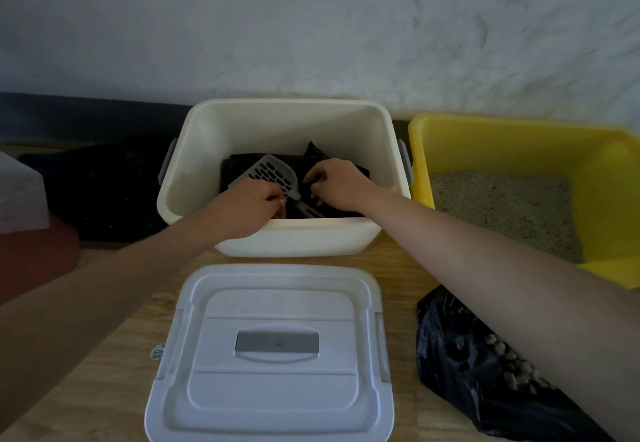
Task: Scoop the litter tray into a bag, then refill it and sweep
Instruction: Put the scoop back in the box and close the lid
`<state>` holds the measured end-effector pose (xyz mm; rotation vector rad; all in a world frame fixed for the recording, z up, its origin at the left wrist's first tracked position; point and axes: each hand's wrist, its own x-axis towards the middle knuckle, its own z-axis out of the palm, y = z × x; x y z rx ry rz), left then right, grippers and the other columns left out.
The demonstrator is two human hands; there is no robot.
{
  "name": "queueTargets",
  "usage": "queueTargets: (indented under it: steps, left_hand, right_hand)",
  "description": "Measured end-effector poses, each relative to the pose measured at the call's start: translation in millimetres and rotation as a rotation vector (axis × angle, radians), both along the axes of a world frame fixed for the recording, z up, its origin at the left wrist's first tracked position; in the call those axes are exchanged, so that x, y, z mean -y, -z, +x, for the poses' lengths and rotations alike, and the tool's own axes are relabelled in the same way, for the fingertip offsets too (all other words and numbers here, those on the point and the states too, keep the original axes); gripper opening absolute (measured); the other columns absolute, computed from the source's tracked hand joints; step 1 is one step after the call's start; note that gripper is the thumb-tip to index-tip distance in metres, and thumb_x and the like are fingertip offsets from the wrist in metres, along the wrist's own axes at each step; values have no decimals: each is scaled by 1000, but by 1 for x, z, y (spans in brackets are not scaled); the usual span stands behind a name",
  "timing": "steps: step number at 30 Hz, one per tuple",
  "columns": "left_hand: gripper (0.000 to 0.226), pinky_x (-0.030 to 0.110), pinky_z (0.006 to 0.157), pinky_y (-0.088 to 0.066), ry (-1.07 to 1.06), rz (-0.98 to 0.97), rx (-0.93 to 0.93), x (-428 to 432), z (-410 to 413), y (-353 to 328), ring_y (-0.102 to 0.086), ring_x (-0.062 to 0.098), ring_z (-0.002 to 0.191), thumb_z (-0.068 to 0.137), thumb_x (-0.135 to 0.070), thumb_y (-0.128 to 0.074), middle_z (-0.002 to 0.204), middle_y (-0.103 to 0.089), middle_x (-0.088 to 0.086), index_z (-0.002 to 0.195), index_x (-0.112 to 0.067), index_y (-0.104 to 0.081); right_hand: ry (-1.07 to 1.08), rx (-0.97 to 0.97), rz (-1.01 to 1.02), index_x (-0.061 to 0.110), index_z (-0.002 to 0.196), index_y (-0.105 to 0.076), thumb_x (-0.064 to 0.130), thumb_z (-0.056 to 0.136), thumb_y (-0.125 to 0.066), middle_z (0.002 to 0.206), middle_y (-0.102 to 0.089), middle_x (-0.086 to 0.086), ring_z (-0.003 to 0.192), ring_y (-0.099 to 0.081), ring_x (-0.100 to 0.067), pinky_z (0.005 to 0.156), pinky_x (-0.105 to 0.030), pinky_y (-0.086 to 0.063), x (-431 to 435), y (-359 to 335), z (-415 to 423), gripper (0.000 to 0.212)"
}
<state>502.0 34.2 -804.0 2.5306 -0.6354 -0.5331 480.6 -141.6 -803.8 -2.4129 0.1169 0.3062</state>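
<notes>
At the far left edge of the wooden floor (104, 372) I see a pale block (20, 192) over a reddish-brown object (38, 251), and next to them a dark heap (104, 185) lies against the wall; what it is I cannot tell. In the middle, at the far edge by the wall, stands the open white bin (277, 123), and its lid (273, 355) lies flat on the floor just in front of it. Both hands reach into the bin. The left hand (249, 206) has its fingers curled at the near end of the grey scoop (273, 173), touching it, but I cannot tell if they really grip it. The scoop lies on folded black plastic (346, 211) at the bottom of the bin, with its handle pointing toward me between the two hands. The right hand (336, 182) has bent fingers that pinch this black plastic just beside the scoop. To the right of the bin, almost touching it, is the yellow litter tray (519, 140) with grey litter (502, 199) inside. In front of the tray, near the right edge of the floor, lies a black bag (467, 355) with pale clumps visible in it, partly hidden under my right forearm.
</notes>
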Motion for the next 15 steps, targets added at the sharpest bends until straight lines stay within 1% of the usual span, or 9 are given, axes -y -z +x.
queueTargets:
  steps: [1, 4, 6, 8, 9, 12, 14, 15]
  left_hand:
    - [24, 35, 80, -49, 0, 3, 7, 0, 0, -1, -57, 20, 92, 97, -17, -46, 101, -64, 3, 97, -10, -69]
    - [24, 24, 70, -44, 3, 0, 34, 1, -2, -2, -56, 18, 89, 97, -16, -46, 97, -62, 1, 97, -9, -70]
    - [24, 26, 71, -44, 6, -7, 50, 1, -3, -2, -55, 17, 88, 97, -15, -47, 96, -61, 1, 95, -9, -70]
    - [23, 31, 75, -47, 0, -8, 64, 0, -4, -1, -56, 17, 86, 97, -17, -47, 94, -61, 0, 92, -10, -69]
    - [23, 32, 74, -48, 1, -5, 83, -1, -4, -1, -56, 17, 84, 97, -18, -48, 93, -61, -1, 89, -10, -68]
    - [23, 31, 66, -46, 8, -12, 138, -3, -4, -1, -57, 15, 77, 96, -20, -48, 85, -62, -2, 83, -12, -66]
    - [23, 26, 60, -42, -4, -38, 131, -4, -5, -2, -57, 11, 72, 96, -20, -48, 83, -64, -4, 81, -15, -65]
    - [23, 26, 60, -42, -12, -60, 119, -4, -6, -3, -58, 11, 72, 96, -20, -48, 83, -65, -5, 82, -16, -65]
  right_hand:
    - [35, 15, 48, 14, 112, -67, 11, 93, -51, 106, -69, -6, 93, -66, -18, 86, -33, -54, 1, -1, -3, 25]
    - [136, 80, 184, 15, 105, -68, 11, 94, -50, 91, -69, -3, 83, -68, -16, 82, -36, -57, 1, -4, -12, 22]
    - [186, 138, 254, 17, 100, -69, 12, 94, -50, 87, -69, -1, 80, -67, -15, 78, -35, -58, 1, -9, -19, 20]
    - [215, 179, 314, 19, 95, -70, 14, 93, -51, 87, -70, -3, 80, -68, -18, 75, -34, -59, 1, -16, -28, 20]
    - [232, 189, 354, 19, 94, -70, 14, 94, -50, 87, -71, -5, 80, -68, -19, 73, -33, -59, 1, -20, -33, 21]
    - [263, 225, 487, 18, 94, -70, 11, 93, -48, 85, -70, -3, 75, -65, -12, 66, -25, -56, -1, -31, -49, 23]
    - [259, 250, 555, 17, 93, -69, 7, 91, -48, 79, -67, -1, 68, -61, -8, 62, -23, -54, -3, -36, -59, 23]
    - [253, 264, 587, 17, 92, -68, 5, 91, -48, 77, -65, 1, 66, -60, -7, 60, -22, -52, -4, -38, -66, 24]
